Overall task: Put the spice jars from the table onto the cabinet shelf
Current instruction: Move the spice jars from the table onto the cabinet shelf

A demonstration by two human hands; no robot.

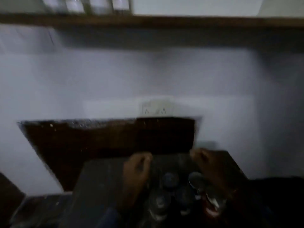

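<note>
The frame is dark and motion-blurred. Several spice jars (170,180) with dark lids stand close together on a dark table (98,178) at the bottom centre. One jar with a shiny lid and reddish contents (202,191) leans right under my right hand (209,165). My left hand (136,168) hovers just left of the jars with its fingers curled. The blur hides whether either hand grips a jar. A wooden cabinet shelf (164,22) runs across the top, with several jars (85,4) standing on its left part.
A pale wall fills the middle, with a white socket plate (156,109) above a dark brown panel (107,139). Another dark surface (41,209) lies at the bottom left. The right part of the shelf is bare.
</note>
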